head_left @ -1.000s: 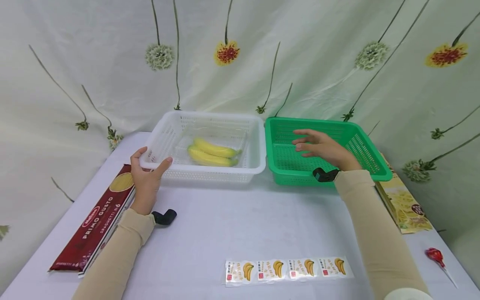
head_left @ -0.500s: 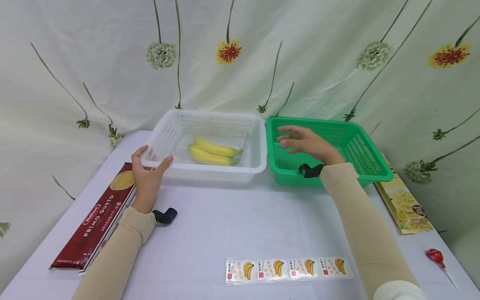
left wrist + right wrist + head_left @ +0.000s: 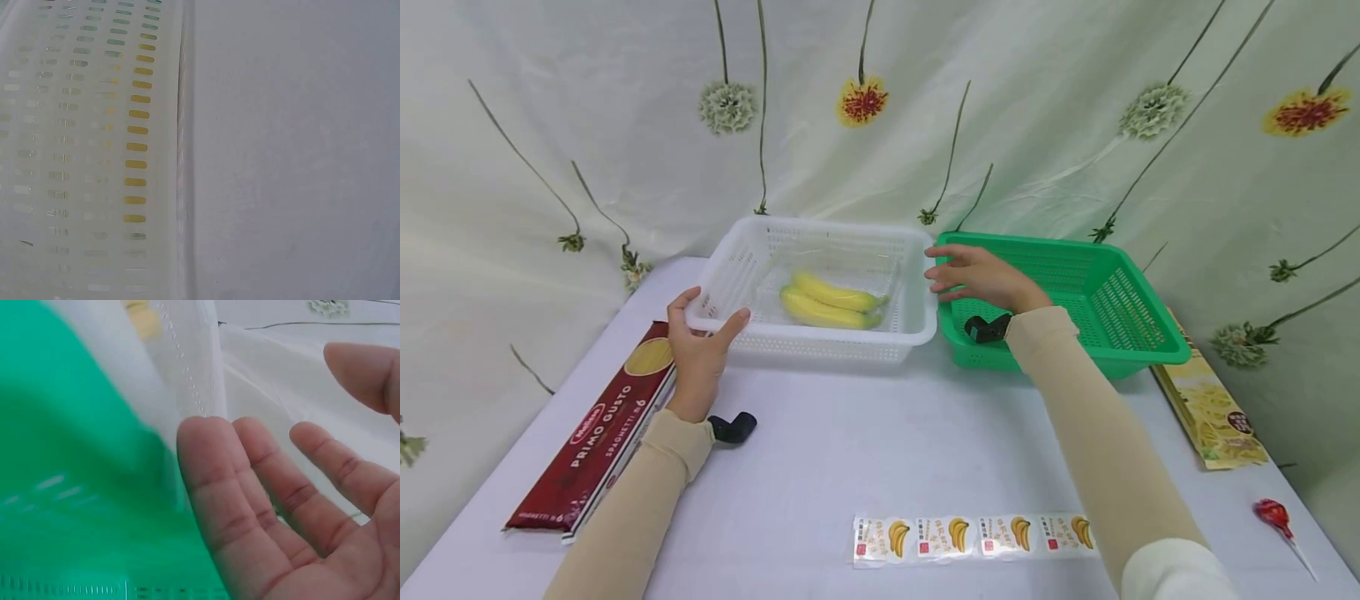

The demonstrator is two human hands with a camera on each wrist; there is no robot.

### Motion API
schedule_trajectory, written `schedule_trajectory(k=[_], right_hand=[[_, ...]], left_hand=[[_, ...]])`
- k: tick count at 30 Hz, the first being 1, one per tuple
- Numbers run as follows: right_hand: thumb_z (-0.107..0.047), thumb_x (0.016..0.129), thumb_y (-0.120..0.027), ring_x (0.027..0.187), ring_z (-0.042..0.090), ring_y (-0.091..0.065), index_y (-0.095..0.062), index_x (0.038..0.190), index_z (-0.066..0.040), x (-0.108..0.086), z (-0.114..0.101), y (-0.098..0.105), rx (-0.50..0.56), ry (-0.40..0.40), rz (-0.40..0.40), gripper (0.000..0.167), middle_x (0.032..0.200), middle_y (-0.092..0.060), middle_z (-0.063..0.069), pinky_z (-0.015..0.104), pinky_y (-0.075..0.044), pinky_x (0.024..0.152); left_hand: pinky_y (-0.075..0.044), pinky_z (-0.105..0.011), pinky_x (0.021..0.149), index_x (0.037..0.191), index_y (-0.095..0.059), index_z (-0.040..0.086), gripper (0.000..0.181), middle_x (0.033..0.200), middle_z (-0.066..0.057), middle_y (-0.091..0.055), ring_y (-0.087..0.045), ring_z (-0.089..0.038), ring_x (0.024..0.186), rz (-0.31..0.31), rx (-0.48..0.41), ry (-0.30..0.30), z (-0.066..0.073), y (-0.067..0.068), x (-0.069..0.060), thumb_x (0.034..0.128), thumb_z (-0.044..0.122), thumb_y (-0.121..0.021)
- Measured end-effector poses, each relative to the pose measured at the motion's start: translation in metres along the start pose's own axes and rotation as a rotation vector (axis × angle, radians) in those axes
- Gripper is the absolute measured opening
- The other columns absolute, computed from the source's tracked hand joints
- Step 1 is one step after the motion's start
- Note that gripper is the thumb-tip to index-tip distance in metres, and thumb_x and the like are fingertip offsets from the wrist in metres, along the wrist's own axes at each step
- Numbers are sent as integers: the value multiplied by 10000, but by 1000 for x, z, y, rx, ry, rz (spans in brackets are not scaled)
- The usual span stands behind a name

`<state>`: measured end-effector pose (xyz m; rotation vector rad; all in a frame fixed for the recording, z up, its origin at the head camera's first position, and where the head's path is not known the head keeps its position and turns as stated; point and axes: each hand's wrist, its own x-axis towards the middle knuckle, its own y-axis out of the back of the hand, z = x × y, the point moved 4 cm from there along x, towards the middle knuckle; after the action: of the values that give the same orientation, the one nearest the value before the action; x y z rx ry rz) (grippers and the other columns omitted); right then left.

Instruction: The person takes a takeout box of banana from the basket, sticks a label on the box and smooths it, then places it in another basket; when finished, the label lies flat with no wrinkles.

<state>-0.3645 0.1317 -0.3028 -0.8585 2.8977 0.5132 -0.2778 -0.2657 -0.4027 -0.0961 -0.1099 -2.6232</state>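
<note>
My left hand (image 3: 698,358) grips the front left corner of a white plastic basket (image 3: 820,336), thumb at the front rim and fingers at the side. Inside lie two yellow bananas (image 3: 831,310) in clear plastic packaging. Through the slots in the basket wall (image 3: 162,187), yellow shows in the left wrist view. My right hand (image 3: 981,277) hovers over the left part of a green plastic basket (image 3: 1067,360), holding nothing. Its fingers, extended in the right wrist view (image 3: 294,506), reach the white basket's right rim; whether they touch it I cannot tell.
A red spaghetti pack (image 3: 598,433) lies left of my left forearm. On the right are a yellow noodle pack (image 3: 1213,408) and a red lollipop (image 3: 1273,515). A strip of banana stickers (image 3: 973,537) lies near the front. A flowered cloth (image 3: 880,167) hangs behind the baskets.
My right hand has moved left across the green basket to the white basket's right rim. My left hand has stayed on the white basket's corner.
</note>
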Motion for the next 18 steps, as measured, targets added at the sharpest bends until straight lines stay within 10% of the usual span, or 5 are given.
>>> schedule_trajectory(k=[18], right_hand=[[-139,1034,-732,1332,381,-558,-266,1730,-241,41,-19,-48,-7,-271,50,844,1643,-441,144,429,-525,1107]], left_hand=[[-467,-275,1112,1625,-329,301,818,1655,-12,-390,-451,-147,1327,1,-17,8,2,0,-2,977,265,-827]])
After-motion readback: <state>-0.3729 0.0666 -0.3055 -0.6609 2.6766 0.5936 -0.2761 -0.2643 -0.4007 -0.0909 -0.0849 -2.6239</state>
